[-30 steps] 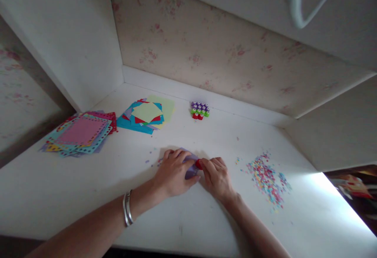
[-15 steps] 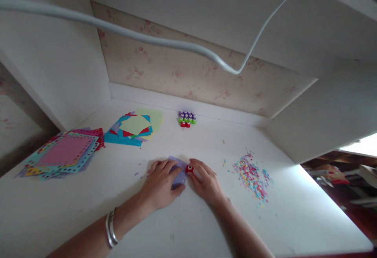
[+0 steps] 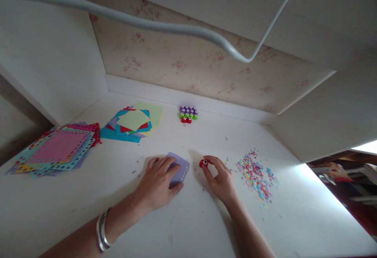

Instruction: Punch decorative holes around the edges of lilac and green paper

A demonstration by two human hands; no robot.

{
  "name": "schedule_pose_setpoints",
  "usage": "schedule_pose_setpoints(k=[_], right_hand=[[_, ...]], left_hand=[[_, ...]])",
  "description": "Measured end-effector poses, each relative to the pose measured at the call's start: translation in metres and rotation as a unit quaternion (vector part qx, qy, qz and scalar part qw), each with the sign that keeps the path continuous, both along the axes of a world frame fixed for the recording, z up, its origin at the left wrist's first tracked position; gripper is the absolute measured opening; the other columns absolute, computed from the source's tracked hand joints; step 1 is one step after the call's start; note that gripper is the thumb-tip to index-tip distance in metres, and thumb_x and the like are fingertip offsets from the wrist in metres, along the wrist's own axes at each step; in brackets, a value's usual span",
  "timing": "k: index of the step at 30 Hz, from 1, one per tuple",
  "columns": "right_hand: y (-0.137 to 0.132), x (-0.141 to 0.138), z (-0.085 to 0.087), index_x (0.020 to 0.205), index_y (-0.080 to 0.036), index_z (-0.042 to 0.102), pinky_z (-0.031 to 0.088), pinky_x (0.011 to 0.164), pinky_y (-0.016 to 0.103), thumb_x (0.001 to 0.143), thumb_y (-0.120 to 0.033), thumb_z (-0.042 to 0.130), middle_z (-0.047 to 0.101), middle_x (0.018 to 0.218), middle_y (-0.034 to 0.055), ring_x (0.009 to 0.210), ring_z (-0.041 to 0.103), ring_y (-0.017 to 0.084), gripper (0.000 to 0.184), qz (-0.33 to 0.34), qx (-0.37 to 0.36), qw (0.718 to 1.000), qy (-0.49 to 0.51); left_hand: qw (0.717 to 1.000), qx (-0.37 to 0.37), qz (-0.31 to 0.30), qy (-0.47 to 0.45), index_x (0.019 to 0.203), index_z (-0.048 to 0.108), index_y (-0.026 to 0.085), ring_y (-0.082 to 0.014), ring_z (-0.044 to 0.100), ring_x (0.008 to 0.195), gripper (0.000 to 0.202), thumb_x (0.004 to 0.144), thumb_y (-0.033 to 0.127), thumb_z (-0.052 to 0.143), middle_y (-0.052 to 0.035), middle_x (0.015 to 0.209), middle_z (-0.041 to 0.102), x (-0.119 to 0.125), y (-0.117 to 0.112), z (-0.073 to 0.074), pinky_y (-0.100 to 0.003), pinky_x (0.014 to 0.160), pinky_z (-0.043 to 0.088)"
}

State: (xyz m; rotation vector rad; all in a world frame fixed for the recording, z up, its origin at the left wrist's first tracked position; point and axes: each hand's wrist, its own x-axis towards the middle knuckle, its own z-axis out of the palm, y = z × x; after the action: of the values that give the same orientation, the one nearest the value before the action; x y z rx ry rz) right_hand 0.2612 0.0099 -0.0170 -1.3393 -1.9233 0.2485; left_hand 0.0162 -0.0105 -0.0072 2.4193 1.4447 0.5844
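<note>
Punch (image 3: 203,163) between right-hand fingers (image 3: 213,159)

No readable text or numbers anywhere

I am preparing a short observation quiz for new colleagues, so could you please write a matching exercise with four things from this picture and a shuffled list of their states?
Things:
1. Left hand
2. Right hand
3. Multicoloured confetti
4. Stack of punched sheets

States:
A. Scattered on the white tabletop
B. Topped by a pink sheet
C. Holding a small red object with an eye-like mark
D. Resting on a purple sheet

Right pairs: 1-D, 2-C, 3-A, 4-B
</note>
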Motion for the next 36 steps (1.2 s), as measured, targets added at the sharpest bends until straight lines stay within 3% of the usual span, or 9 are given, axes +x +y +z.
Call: schedule_pose_setpoints(k=[4,8,14,18,21,24,29,32,36], right_hand=[[0.011,0.025,-0.001,0.109,-0.023,0.065,0.054,0.076,0.031,0.091,-0.034,0.055,0.072,0.104,0.0062,0.091,0.069,0.020,0.023,-0.136,-0.005,0.991,0.005],[0.019,0.058,-0.002,0.110,-0.022,0.066,0.050,0.079,0.036,0.089,-0.036,0.051,0.072,0.106,0.0083,0.094,0.068,0.025,0.029,-0.249,-0.006,0.967,-0.046],[0.021,0.093,-0.001,0.116,-0.021,0.067,0.044,0.074,0.036,0.086,-0.028,0.048,0.070,0.107,0.0118,0.088,0.064,0.026,0.036,-0.362,-0.044,0.924,-0.116],[0.020,0.107,-0.001,0.115,-0.021,0.067,0.042,0.070,0.038,0.085,-0.027,0.046,0.069,0.110,0.0137,0.084,0.062,0.027,0.037,-0.399,-0.084,0.902,-0.145],[0.021,0.107,-0.001,0.113,-0.018,0.067,0.044,0.079,0.042,0.083,-0.027,0.047,0.068,0.111,0.0158,0.096,0.061,0.031,0.037,-0.379,-0.034,0.911,-0.156],[0.027,0.093,-0.002,0.108,-0.016,0.068,0.045,0.090,0.046,0.084,-0.030,0.049,0.068,0.109,0.0154,0.106,0.059,0.031,0.033,-0.313,0.042,0.942,-0.114],[0.056,0.039,-0.004,0.109,-0.019,0.065,0.056,0.070,0.036,0.088,-0.037,0.053,0.070,0.105,0.0116,0.085,0.069,0.023,0.030,-0.111,-0.043,0.992,0.033],[0.091,0.007,-0.004,0.111,-0.020,0.065,0.058,0.074,0.033,0.087,-0.030,0.053,0.069,0.109,0.0102,0.091,0.069,0.020,0.028,-0.012,-0.053,0.998,0.022],[0.146,-0.023,-0.005,0.117,-0.023,0.064,0.059,0.079,0.033,0.087,-0.023,0.052,0.068,0.118,0.0084,0.099,0.067,0.020,0.033,0.008,-0.042,0.999,-0.001]], left_hand=[[1.000,0.001,-0.006,0.003,0.119,0.061,0.028,-0.0287,0.051,0.123,0.035,0.085,0.038,0.063,-0.0068,0.133,0.056,-0.001,0.000,-0.002,-0.053,0.106,0.028],[1.000,0.008,-0.005,0.002,0.118,0.062,0.027,-0.0295,0.051,0.123,0.035,0.085,0.038,0.063,-0.0065,0.132,0.056,-0.002,0.001,-0.004,-0.054,0.106,0.029],[1.000,0.012,-0.008,0.001,0.118,0.063,0.027,-0.0296,0.052,0.122,0.035,0.085,0.039,0.062,-0.0069,0.132,0.056,-0.003,0.001,-0.004,-0.053,0.106,0.031],[1.000,0.002,-0.010,0.003,0.118,0.064,0.027,-0.0305,0.052,0.122,0.036,0.084,0.037,0.062,-0.0070,0.133,0.057,-0.003,0.001,-0.001,-0.055,0.107,0.030],[1.000,-0.007,-0.015,0.005,0.119,0.065,0.028,-0.0308,0.049,0.126,0.036,0.083,0.031,0.061,-0.0075,0.137,0.056,-0.003,0.000,-0.001,-0.056,0.107,0.030],[1.000,-0.007,-0.019,-0.007,0.117,0.067,0.030,-0.0289,0.048,0.129,0.040,0.079,0.019,0.058,-0.0053,0.139,0.056,-0.005,0.001,-0.002,-0.055,0.109,0.028],[0.999,0.021,0.012,-0.034,0.105,0.069,0.029,-0.0258,0.054,0.122,0.035,0.079,0.011,0.053,-0.0022,0.130,0.061,-0.007,0.003,0.000,-0.056,0.115,0.014],[0.998,0.037,0.057,-0.018,0.107,0.067,0.026,-0.0289,0.054,0.118,0.024,0.087,0.024,0.055,-0.0062,0.126,0.062,-0.008,0.004,0.004,-0.056,0.108,0.025],[0.996,0.022,0.084,0.027,0.115,0.064,0.023,-0.0327,0.055,0.110,0.030,0.089,0.035,0.057,-0.0101,0.120,0.063,-0.013,0.005,0.005,-0.052,0.090,0.039]])
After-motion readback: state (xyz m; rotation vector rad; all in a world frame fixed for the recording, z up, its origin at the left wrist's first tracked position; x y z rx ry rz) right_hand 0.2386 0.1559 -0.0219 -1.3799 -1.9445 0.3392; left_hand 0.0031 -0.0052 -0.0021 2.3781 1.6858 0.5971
